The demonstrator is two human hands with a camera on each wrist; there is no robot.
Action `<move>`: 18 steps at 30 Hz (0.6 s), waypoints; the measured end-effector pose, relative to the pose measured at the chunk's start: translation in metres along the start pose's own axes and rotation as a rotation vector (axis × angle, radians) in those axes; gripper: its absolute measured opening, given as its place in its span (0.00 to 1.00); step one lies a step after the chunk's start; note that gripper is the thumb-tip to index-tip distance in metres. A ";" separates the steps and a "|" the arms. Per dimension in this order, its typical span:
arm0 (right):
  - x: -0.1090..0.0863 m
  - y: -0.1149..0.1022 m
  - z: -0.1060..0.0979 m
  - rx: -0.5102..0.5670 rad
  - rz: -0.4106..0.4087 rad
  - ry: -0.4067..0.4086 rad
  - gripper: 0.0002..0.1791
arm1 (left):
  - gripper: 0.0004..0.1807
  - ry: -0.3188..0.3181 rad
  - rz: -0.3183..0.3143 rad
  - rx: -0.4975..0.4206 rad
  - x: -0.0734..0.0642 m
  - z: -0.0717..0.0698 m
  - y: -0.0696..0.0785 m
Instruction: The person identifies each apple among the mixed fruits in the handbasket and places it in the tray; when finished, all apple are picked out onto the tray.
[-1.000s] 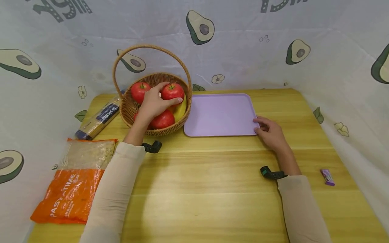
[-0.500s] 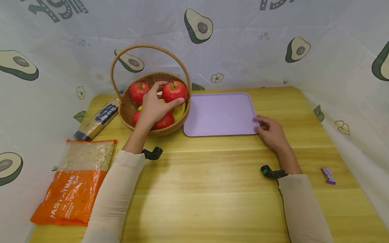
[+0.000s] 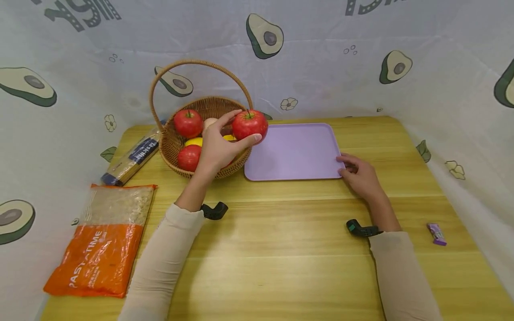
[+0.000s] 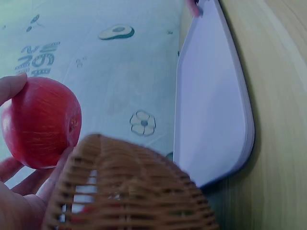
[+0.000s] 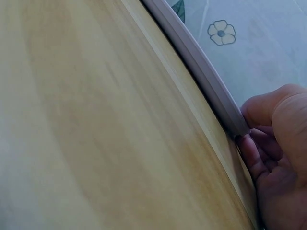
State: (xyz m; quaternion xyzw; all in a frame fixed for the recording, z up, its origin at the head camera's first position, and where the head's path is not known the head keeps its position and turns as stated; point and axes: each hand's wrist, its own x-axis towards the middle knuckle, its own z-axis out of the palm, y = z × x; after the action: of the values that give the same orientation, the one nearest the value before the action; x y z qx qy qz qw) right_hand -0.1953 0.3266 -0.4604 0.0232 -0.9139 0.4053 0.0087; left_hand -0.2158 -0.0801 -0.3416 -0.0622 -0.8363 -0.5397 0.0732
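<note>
left hand (image 3: 218,148): thumb and fingers grip a red apple (image 3: 250,126), raised above the rim of the wicker basket (image 3: 214,104) on its 2-to-3 o'clock side. right hand (image 3: 360,177): thumb and fingers pinch the edge of the lilac tray (image 3: 297,151) at the tray's 4 o'clock. tray lies at the basket's 3 o'clock. other red apples (image 3: 188,123) sit inside the basket, one at 10 o'clock. small purple packet (image 3: 437,234) noted at the right hand's 4 o'clock.

You face a yellow, wood-grained bench (image 3: 281,258), bounded behind and on both sides by a whitish sheet (image 3: 321,80) printed with avocados (image 3: 259,42), flowers (image 3: 288,104) and lettering (image 3: 94,18).
</note>
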 end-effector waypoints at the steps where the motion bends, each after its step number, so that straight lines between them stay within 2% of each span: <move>1: 0.000 0.000 0.000 -0.002 0.000 0.000 0.24 | 0.42 -0.017 -0.001 -0.009 -0.001 0.004 0.002; 6: 0.001 -0.001 -0.001 -0.005 0.010 0.001 0.25 | 0.44 -0.087 0.009 -0.013 -0.003 0.024 0.013; 11: 0.000 -0.002 0.000 0.013 0.011 0.016 0.25 | 0.44 -0.107 0.021 0.001 -0.005 0.049 0.018; 18: 0.002 -0.001 0.003 0.037 0.017 0.067 0.25 | 0.44 -0.132 -0.018 0.038 -0.004 0.083 0.016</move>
State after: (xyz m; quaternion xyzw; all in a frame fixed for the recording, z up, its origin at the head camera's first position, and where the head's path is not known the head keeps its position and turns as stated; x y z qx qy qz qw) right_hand -0.1969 0.3235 -0.4615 0.0023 -0.9056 0.4227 0.0354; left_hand -0.2134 0.0020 -0.3616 -0.0886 -0.8499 -0.5193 0.0143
